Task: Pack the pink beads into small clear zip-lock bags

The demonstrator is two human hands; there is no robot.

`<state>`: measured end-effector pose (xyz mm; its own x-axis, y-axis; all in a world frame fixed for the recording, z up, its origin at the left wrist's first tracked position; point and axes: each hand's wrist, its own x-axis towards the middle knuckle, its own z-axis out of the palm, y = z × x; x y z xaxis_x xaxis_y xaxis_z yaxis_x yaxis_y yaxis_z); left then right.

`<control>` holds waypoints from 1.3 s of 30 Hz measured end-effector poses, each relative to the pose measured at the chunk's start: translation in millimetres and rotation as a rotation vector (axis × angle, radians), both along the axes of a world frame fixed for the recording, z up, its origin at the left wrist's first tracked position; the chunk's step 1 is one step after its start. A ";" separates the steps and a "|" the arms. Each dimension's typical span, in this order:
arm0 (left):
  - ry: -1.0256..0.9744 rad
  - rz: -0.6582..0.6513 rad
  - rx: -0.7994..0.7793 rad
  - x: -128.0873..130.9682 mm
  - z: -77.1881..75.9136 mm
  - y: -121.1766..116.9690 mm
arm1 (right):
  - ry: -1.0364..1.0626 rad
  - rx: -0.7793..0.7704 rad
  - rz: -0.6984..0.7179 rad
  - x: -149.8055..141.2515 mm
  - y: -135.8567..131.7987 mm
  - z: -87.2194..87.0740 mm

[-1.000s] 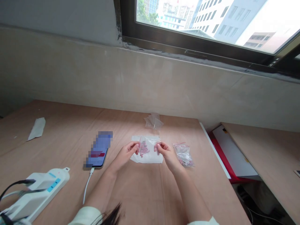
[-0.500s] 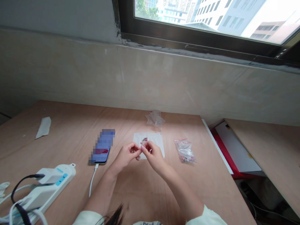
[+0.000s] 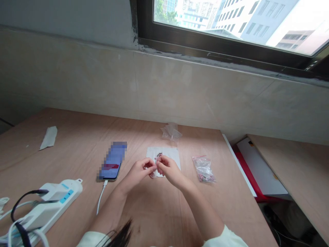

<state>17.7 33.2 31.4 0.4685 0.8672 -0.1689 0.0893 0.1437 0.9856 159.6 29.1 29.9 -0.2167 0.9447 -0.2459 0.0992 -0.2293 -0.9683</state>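
Note:
My left hand (image 3: pixel 141 170) and my right hand (image 3: pixel 169 170) meet fingertip to fingertip over the near part of a white paper sheet (image 3: pixel 171 153). Both are closed in a pinch. Whatever lies between the fingers is too small and too hidden to name. Just beyond the fingertips, small pink and dark pieces (image 3: pixel 159 154) show above the sheet, partly covered by my right hand. To the right lies a clear zip bag (image 3: pixel 204 169) with small pinkish pieces at its lower end. Behind the sheet sits a crumpled clear plastic bag (image 3: pixel 171 132).
Left of my hands is a phone (image 3: pixel 113 161) with a white charging cable (image 3: pixel 102 195) plugged in. A white power strip (image 3: pixel 61 202) with plugs and cords fills the near left. A paper scrap (image 3: pixel 48 138) lies at the far left. The wooden table (image 3: pixel 159 216) ends at the right before a gap.
My right hand has turned slightly, its fingers curling in more at the pinch. The whole view has shifted a little; the bags, phone and sheet stay where they were on the table.

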 end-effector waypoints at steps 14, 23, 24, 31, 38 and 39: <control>-0.173 -0.065 -0.127 -4.2 -6.3 2.5 | 0.232 0.020 0.019 2.1 3.8 1.5; -0.125 -0.069 -0.075 -1.9 -3.7 3.0 | 0.140 0.028 0.027 0.5 2.8 2.1; -0.105 -0.049 -0.067 -2.4 -4.8 2.0 | 0.105 0.031 0.013 -0.1 1.1 2.2; 0.181 0.143 0.039 -9.8 -13.9 -0.5 | -0.147 0.078 -0.147 -6.0 -9.7 6.1; 0.337 0.038 0.363 -9.0 -1.3 1.6 | -0.135 0.075 -0.054 -10.4 -9.4 11.2; 0.346 0.042 0.381 -10.0 2.7 2.4 | -0.136 0.066 -0.069 -9.5 -8.0 10.7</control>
